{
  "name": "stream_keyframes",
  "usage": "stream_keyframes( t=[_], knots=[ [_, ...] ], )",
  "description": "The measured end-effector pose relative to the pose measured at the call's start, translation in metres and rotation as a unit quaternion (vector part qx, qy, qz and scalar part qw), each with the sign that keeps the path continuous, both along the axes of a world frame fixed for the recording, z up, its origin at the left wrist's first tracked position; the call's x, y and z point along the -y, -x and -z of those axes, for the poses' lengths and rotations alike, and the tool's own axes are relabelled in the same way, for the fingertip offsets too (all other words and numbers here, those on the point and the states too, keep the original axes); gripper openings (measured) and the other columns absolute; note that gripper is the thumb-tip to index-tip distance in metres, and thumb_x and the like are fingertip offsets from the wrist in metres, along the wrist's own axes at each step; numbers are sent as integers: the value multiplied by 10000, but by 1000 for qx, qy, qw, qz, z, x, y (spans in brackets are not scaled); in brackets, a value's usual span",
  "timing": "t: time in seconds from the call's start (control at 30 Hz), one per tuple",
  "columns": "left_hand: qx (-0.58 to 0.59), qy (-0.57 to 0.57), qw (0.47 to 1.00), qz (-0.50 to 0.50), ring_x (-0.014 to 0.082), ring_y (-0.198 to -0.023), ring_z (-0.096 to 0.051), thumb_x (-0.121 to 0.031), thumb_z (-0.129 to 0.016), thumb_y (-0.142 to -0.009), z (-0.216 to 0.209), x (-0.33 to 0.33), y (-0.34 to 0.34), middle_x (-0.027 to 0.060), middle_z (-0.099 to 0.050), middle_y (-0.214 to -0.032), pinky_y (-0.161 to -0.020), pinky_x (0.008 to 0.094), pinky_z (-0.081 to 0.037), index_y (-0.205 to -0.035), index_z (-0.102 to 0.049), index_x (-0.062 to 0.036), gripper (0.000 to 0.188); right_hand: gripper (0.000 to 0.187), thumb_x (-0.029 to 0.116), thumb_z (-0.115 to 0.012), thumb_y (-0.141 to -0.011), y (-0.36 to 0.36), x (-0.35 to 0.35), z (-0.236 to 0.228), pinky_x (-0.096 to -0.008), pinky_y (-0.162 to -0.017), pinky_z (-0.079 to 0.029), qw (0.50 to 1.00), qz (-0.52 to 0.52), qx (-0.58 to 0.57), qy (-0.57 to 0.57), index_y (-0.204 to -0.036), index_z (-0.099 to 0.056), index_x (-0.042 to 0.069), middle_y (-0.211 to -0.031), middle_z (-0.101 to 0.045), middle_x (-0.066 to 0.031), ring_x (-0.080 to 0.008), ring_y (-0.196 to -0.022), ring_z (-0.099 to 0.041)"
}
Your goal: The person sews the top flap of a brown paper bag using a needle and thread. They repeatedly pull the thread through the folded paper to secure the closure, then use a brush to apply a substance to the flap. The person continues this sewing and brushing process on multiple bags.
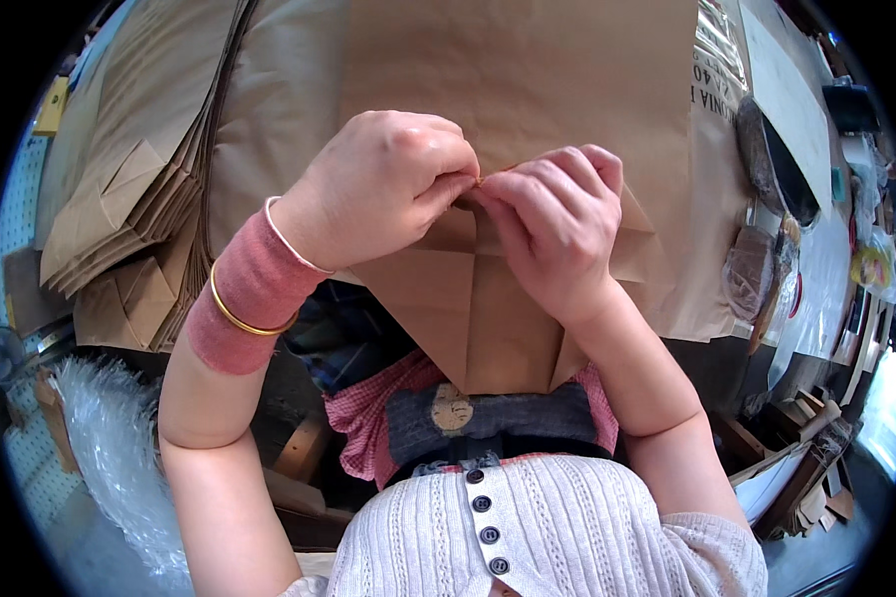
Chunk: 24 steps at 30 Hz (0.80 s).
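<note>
Both hands meet over a large brown paper sack point(528, 80) that lies on the table with its folded end point(468, 289) pointing at me. My left hand point(383, 189) is closed, thumb and forefinger pinched together. Against it my right hand point(560, 224) pinches too, with its other fingers curled. A thin orange strand point(482, 182), perhaps thread or string, shows between the fingertips; most of it is hidden by the fingers. A pink wristband and a gold bangle point(231, 310) circle my left forearm.
At the left stands a thick stack of folded brown paper sacks point(134, 199). Below it hangs a bundle of clear plastic strips point(119, 438). To the right lie a dark, curved, open container point(775, 164), a plastic-wrapped item point(749, 271) and white sheets point(791, 90).
</note>
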<state>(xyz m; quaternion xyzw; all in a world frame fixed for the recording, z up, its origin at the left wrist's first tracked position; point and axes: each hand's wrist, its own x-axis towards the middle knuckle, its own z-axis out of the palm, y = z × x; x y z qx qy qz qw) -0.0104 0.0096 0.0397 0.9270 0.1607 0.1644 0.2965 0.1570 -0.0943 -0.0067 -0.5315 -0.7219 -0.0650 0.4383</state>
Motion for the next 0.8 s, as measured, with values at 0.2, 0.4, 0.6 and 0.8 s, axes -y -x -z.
stream_keyframes(
  t=[0.2, 0.4, 0.6, 0.8],
  knots=[
    [6, -16, 1000, 8, 305, -699, -622, 8, -661, -784, 2, 1, 2, 134, -636, -787, -616, 354, -499, -821, -645, 23, 43, 145, 118, -687, -687, 0, 5, 6, -348, -794, -396, 994, -5, 76, -73, -829, -665, 99, -791, -626, 28, -146, -760, -589],
    [4, -10, 1000, 4, 306, -693, -617, 12, -660, -788, 2, 2, 3, 134, -634, -789, -616, 357, -499, -823, -644, 22, 39, 185, 128, -678, -672, 0, 7, 7, -339, -779, -408, 993, -11, 84, -81, -853, -678, 90, -822, -634, 15, -148, -766, -591],
    [15, 13, 1000, 5, 311, -709, -612, 8, -660, -801, 2, 4, 2, 137, -636, -804, -627, 358, -499, -843, -647, 23, 46, 181, 74, -709, -705, 2, 13, 3, -332, -767, -415, 998, 10, 51, -47, -885, -692, 89, -835, -658, -5, -178, -765, -615],
    [-5, 3, 1000, 30, 314, -716, -609, -4, -656, -814, -7, 1, -6, 136, -632, -781, -641, 362, -497, -831, -647, 27, 37, 134, 109, -673, -722, 0, 8, 12, -321, -774, -408, 996, 24, 19, -88, -854, -662, 91, -813, -645, -3, -156, -739, -606]
  ],
)
